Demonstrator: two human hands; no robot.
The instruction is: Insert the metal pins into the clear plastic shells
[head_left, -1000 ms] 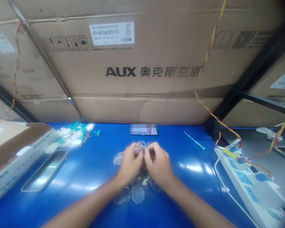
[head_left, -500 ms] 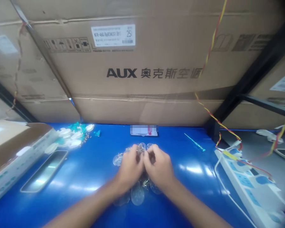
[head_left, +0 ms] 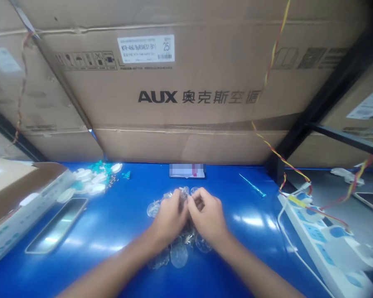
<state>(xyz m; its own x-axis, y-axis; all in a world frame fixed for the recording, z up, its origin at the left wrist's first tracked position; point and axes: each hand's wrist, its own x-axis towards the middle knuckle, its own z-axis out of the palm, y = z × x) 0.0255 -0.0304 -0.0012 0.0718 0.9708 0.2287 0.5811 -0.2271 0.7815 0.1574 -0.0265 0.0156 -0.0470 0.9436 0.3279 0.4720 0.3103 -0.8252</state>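
My left hand (head_left: pixel 172 213) and my right hand (head_left: pixel 208 211) meet over the middle of the blue table, thumbs and forefingers pinched together. Between the fingertips shows a small clear plastic piece (head_left: pixel 184 192); its exact kind is hard to make out. Both hands appear closed on it. Around and under them lie several clear round plastic discs (head_left: pixel 179 253), with small metal bits (head_left: pixel 190 238) among them. Another clear disc (head_left: pixel 153 208) rests left of my left hand. My palms hide part of the pile.
A phone (head_left: pixel 187 171) sits behind the hands. At left are a grey-framed phone (head_left: pixel 57 225), white caps (head_left: pixel 95 182), teal pieces (head_left: pixel 101 166) and an open box (head_left: pixel 25 207). A blue screwdriver-like tool (head_left: pixel 253 185), a power strip (head_left: pixel 317 236) and twisted wires (head_left: pixel 279 153) are at right. Cartons (head_left: pixel 186 145) stand behind.
The camera view has shifted slightly. My hands stay pinched together in nearly the same place over the clear discs, with only small finger movement.
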